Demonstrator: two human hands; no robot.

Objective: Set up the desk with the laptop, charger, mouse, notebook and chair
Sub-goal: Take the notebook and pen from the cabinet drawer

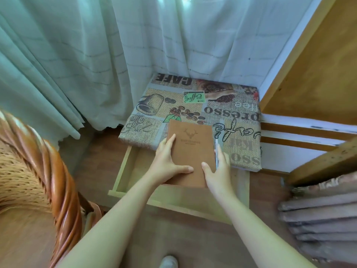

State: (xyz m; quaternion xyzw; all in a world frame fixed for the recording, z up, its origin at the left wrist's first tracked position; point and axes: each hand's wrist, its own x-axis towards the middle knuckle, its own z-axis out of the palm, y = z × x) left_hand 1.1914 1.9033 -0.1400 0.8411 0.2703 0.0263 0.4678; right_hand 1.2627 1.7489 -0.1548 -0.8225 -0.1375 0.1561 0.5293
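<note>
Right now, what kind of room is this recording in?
Probably a home room by a window: pale green curtains, a small desk in coffee-print cloth with an open wooden drawer, a woven rattan chair.

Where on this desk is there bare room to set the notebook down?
The printed tabletop is bare behind and to the right of the notebook, back to the curtain and across to the wooden frame. The near edge is crowded: both hands, left and right, grip the notebook over the open drawer.
</note>
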